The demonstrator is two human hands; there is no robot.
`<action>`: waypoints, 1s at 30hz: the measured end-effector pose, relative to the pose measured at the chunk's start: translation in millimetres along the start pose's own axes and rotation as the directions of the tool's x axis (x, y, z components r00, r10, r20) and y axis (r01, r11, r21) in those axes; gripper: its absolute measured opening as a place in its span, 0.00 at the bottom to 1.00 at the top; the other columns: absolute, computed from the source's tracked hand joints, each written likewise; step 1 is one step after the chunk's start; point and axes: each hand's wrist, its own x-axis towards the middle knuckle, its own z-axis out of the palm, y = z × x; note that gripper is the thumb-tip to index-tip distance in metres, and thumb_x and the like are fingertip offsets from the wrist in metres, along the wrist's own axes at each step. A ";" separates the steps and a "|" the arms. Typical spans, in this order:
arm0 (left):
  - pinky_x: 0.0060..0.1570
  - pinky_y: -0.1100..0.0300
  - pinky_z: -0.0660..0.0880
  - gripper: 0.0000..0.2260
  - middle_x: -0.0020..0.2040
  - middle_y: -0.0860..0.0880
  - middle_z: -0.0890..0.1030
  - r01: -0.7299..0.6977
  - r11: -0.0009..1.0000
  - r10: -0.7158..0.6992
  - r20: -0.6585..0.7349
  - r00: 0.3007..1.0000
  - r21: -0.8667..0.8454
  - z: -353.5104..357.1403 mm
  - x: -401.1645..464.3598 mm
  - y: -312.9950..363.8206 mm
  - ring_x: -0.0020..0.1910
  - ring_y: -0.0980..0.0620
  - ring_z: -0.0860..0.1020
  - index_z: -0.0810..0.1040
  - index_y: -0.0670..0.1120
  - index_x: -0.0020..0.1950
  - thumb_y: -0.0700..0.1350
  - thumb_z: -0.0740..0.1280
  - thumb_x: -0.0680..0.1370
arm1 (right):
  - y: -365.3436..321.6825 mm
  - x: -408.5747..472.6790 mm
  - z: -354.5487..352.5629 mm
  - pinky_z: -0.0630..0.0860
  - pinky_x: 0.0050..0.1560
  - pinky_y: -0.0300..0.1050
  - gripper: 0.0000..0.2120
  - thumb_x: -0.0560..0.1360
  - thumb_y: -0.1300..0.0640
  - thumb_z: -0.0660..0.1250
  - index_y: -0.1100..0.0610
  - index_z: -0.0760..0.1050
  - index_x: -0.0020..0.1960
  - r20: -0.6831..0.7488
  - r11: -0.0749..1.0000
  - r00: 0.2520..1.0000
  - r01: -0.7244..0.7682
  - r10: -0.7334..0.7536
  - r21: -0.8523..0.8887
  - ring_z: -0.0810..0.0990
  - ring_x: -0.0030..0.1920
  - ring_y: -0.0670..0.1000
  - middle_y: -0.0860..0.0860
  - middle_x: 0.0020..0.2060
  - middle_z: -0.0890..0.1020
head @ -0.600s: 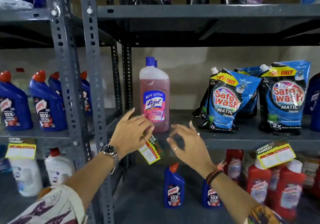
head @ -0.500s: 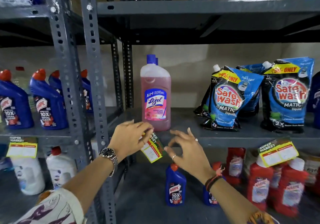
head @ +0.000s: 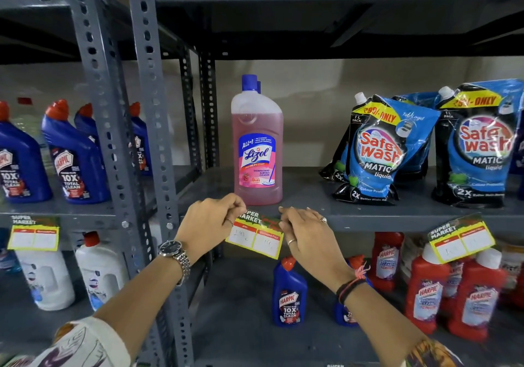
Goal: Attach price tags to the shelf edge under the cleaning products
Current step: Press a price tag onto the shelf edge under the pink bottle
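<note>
A yellow-bordered price tag (head: pixel 256 236) hangs against the grey shelf edge (head: pixel 377 220), just below a pink Lizol bottle (head: pixel 257 145). My left hand (head: pixel 209 224) pinches the tag's top left corner. My right hand (head: pixel 307 232) presses its fingertips on the tag's top right corner at the shelf edge. The tag sits nearly level, with its lower half hanging free below the edge.
Another price tag (head: pixel 460 237) hangs tilted under the Safewash pouches (head: pixel 380 148); a third tag (head: pixel 34 234) sits under blue Harpic bottles (head: pixel 72 154) on the left rack. Grey perforated uprights (head: pixel 147 111) stand left of my hands. Red and blue bottles (head: pixel 289 293) fill the shelf below.
The tag went from hanging tilted in my left hand to lying level against the shelf edge. My right hand moved in and now presses its right corner.
</note>
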 end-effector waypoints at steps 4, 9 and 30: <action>0.31 0.60 0.70 0.03 0.33 0.57 0.82 0.020 0.999 -0.020 -0.002 1.000 -0.032 0.7 -7.7 1.5 0.26 0.57 0.74 0.76 0.51 0.49 0.48 0.63 0.78 | -2.7 5.3 -6.2 0.75 0.39 0.50 0.04 0.79 0.58 0.59 0.57 0.70 0.48 0.008 0.999 1.000 0.014 -0.014 -0.037 0.78 0.35 0.57 0.54 0.35 0.82; 0.28 0.58 0.71 0.05 0.28 0.57 0.74 0.091 0.992 -0.094 -0.025 0.995 -0.090 -1.4 -12.0 1.3 0.22 0.58 0.70 0.73 0.50 0.52 0.49 0.60 0.80 | 0.4 9.7 -11.7 0.75 0.27 0.51 0.04 0.81 0.56 0.54 0.55 0.65 0.49 0.020 0.999 1.000 0.001 0.000 -0.044 0.76 0.28 0.56 0.54 0.29 0.79; 0.35 0.59 0.80 0.06 0.46 0.58 0.85 0.097 0.980 -0.112 -0.076 0.991 -0.176 10.4 -24.4 -6.9 0.41 0.60 0.82 0.82 0.53 0.49 0.51 0.70 0.74 | 7.8 12.1 -9.4 0.76 0.33 0.44 0.04 0.72 0.54 0.66 0.50 0.74 0.39 0.000 0.999 1.000 -0.025 0.025 -0.033 0.80 0.33 0.48 0.45 0.35 0.84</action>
